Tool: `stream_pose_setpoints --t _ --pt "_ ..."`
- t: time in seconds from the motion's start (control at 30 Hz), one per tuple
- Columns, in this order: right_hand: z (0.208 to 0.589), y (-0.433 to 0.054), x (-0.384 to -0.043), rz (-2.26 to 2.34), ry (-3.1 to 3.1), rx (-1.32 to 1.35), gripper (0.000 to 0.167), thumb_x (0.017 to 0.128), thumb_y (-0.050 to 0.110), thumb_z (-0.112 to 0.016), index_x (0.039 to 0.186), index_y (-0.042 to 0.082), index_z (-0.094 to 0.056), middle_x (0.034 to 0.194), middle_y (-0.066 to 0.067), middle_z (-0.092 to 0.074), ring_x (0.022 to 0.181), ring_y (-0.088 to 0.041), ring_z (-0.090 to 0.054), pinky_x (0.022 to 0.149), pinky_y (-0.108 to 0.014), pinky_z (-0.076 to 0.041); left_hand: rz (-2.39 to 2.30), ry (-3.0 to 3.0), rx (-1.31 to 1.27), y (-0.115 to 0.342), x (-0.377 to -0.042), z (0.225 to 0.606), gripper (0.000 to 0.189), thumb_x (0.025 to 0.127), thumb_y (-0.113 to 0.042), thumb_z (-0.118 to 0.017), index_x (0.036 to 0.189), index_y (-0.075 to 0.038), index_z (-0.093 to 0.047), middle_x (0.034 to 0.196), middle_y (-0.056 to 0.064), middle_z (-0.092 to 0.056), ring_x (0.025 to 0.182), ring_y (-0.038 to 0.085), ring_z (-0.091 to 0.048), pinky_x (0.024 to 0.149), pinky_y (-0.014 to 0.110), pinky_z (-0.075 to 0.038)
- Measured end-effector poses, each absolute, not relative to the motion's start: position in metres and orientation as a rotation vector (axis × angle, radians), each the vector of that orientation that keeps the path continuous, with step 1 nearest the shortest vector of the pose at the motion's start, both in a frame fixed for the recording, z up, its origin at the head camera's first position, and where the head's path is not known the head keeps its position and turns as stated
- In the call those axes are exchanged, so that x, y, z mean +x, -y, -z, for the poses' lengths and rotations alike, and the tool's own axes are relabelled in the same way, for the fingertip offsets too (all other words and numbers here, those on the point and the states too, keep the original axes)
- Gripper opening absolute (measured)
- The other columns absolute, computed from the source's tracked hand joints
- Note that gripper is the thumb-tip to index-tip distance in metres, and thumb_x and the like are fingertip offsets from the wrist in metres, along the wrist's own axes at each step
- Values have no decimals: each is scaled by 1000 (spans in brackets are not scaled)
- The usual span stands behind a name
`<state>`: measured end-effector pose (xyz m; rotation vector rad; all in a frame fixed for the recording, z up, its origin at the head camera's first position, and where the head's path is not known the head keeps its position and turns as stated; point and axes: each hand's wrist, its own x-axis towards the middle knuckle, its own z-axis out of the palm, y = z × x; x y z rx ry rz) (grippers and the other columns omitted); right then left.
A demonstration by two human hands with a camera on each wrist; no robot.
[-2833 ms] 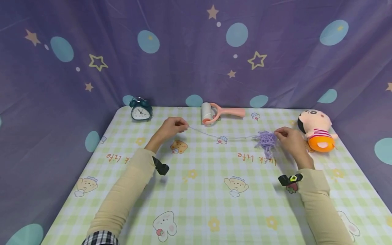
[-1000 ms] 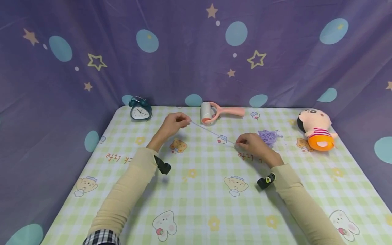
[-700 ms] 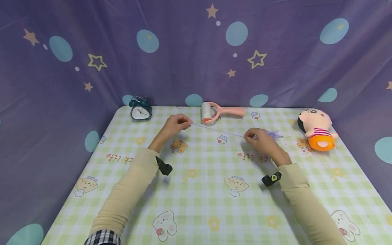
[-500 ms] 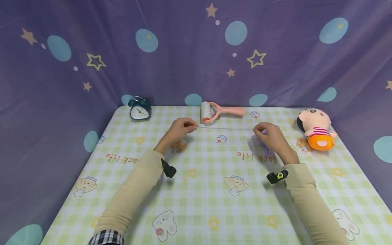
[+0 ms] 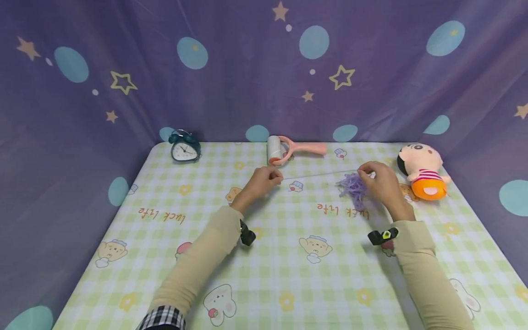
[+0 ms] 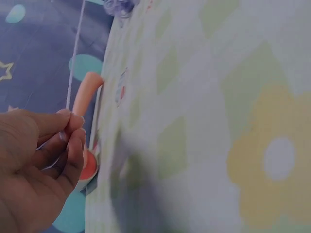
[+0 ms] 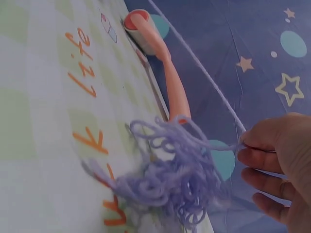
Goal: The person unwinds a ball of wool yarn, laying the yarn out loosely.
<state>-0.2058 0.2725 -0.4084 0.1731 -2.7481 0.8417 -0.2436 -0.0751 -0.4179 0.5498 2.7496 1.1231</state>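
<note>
A strand of light purple yarn (image 5: pixel 319 174) is stretched nearly straight between the two hands, above the table. My left hand (image 5: pixel 264 181) pinches one end between thumb and forefinger, as the left wrist view also shows. The right hand (image 5: pixel 380 181) pinches the strand farther along, thumb against forefinger, the other fingers loosely bent. From that pinch, in the right wrist view, the yarn runs on into a loose purple tangle (image 7: pixel 170 179). In the head view this tangle (image 5: pixel 353 187) is just left of the right hand; whether it touches the cloth I cannot tell.
Along the back of the checkered tablecloth (image 5: pixel 272 275) stand a dark green alarm clock (image 5: pixel 185 149) at left and a pink-handled lint roller (image 5: pixel 297 149) in the middle. A plush doll (image 5: pixel 425 173) lies right of the right hand. Patterned curtains (image 5: pixel 247 91) hang behind.
Compared with a second ago, the right hand has slid right and back toward the tangle. The left hand has shifted right and nearer. Earlier, the strand sloped down toward the right hand; it now rises slightly.
</note>
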Motion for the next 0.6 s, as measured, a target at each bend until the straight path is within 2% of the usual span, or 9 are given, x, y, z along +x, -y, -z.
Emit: stream_pose_setpoints --t 0.4,0.6 --pt "420 -286 -203 -864 2747 126 18 94 17 -59 99 2 -68 94 -18 -66 87 -31 -58 75 -42 -45 -1053 -2845 523 60 -244 437 11 93 -20 -64 90 -9 -66 81 2 -64 71 13 -54 63 23 -45" --pt "426 -290 -204 -878 2691 160 15 92 12 -62 95 -1 -69 92 -19 -65 88 -32 -59 77 -44 -45 -1075 -2835 570 58 -244 447 9 94 -15 -62 92 -9 -68 88 3 -65 78 13 -55 72 26 -50"
